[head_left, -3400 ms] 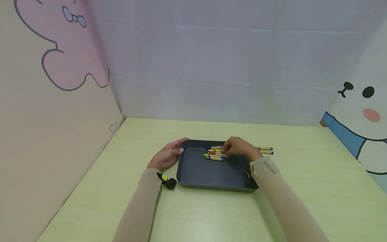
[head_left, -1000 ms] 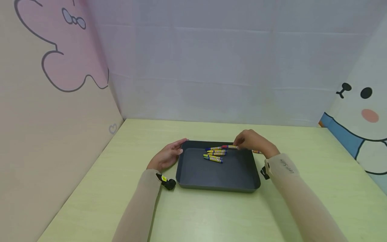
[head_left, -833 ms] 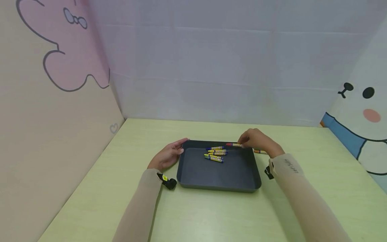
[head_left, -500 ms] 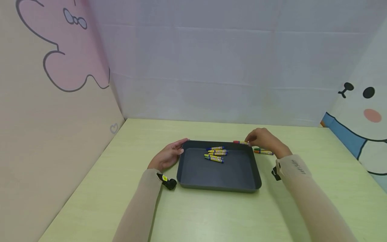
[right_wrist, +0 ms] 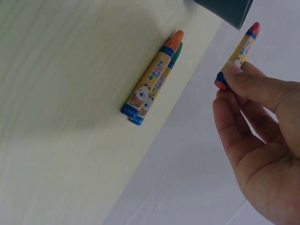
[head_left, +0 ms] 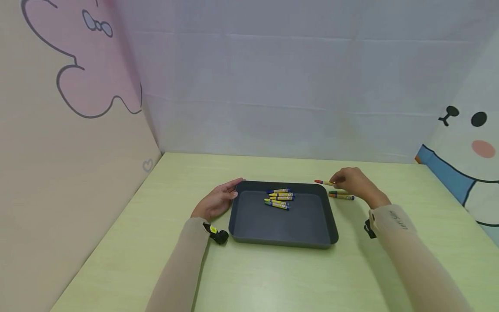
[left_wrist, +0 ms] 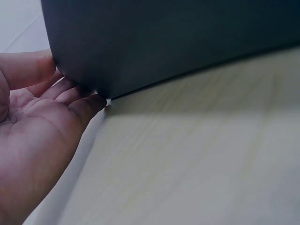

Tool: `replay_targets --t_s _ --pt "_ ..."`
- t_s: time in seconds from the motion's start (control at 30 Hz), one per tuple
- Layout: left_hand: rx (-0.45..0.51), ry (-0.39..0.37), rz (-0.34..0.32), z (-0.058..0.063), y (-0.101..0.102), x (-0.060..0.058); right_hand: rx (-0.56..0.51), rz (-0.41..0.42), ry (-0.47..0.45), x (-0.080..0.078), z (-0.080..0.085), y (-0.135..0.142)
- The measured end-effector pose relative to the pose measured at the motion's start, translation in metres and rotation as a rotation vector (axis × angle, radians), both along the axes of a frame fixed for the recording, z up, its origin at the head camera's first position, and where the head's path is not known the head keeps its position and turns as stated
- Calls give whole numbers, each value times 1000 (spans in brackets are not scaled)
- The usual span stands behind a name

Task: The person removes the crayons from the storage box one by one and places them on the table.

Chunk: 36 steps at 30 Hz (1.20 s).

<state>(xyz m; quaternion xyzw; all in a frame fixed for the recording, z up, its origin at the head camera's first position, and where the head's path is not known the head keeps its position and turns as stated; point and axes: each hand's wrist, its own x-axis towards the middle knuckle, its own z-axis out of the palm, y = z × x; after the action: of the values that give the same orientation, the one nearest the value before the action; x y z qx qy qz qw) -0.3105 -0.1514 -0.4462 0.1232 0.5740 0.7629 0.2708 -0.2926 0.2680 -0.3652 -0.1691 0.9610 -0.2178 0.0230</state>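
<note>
In the head view my left hand [head_left: 214, 202] holds the far left corner of a dark grey rectangular tray [head_left: 282, 227], thumb at the side wall. The left wrist view shows the fingers bent against that corner. Between thumb and fingers, my right hand [head_left: 356, 184] pinches a red crayon [right_wrist: 242, 51] in a yellow wrapper, raised above the table past the tray's far right corner. Just below this hand lie an orange crayon [right_wrist: 152, 77] and a green crayon [right_wrist: 176, 54], side by side on the table. Inside the tray are several crayons [head_left: 278, 197], blue, yellow and green among them.
The pale wooden table [head_left: 269, 277] meets a light fabric wall [head_left: 249, 86] along its back edge. Printed side panels rise at left and right. A small black device [head_left: 219, 235] is strapped at my left wrist beside the tray.
Earlier my right hand was over the crayons inside the tray. It has lifted the red crayon out and moved right past the rim, uncovering the two crayons on the table. My left hand stays put.
</note>
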Motion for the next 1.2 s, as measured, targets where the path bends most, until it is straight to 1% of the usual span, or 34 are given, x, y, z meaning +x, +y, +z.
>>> replay_targets --t_s 0.17,0.33,0.57,0.7,0.9,1.2 --pt "-5 -2 0 0 -1 -1 7 -10 5 3 -1 10" --pt "-8 -3 -3 -1 -1 -4 35 -14 -3 5 -6 21" --pt "-14 -2 -1 -1 0 -4 54 13 -31 9 -13 31" --pt "-8 -6 5 -1 0 -4 50 25 -35 11 -15 35" --pt "-13 -4 16 0 0 -4 62 24 -76 13 -19 37" --pt "-13 -9 17 -1 -1 -3 92 31 -61 13 -24 39"
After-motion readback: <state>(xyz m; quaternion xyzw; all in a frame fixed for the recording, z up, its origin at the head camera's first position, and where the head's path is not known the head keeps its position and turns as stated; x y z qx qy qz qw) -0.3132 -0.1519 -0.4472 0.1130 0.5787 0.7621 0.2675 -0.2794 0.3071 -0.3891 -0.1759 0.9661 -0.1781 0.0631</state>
